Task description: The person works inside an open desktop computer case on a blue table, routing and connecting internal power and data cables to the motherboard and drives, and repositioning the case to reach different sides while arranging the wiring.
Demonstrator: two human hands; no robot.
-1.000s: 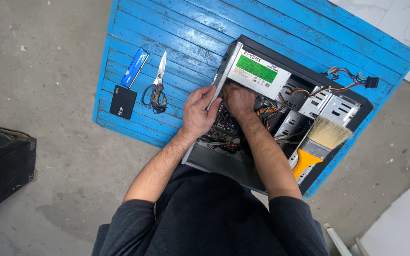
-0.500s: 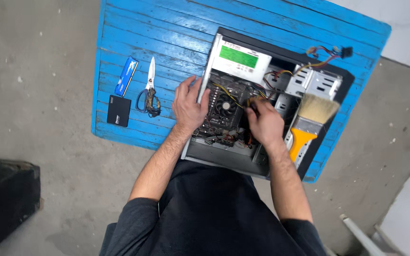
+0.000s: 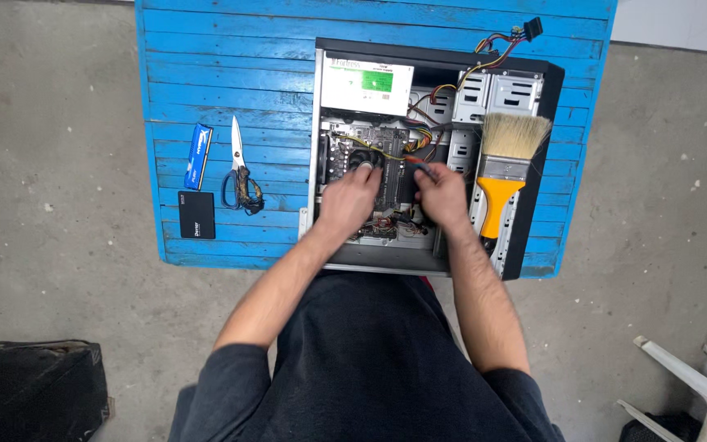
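In the head view, an open computer case (image 3: 533, 245) is seen lying on a blue plank table (image 3: 231, 74), in the upper middle of the frame. Both hands are placed inside the case, over the motherboard (image 3: 394, 184). The left hand (image 3: 349, 200) is laid with fingers curled down onto the board near a round fan; whether anything is held in its grip cannot be told. The right hand (image 3: 442, 196) is closed around a small dark part at its fingertips. A paintbrush (image 3: 505, 172) with a yellow handle is rested on the drive bays, just right of the right hand. Left of the case, scissors (image 3: 240, 172), a blue memory stick (image 3: 198, 155) and a black drive (image 3: 196, 214) are laid on the table.
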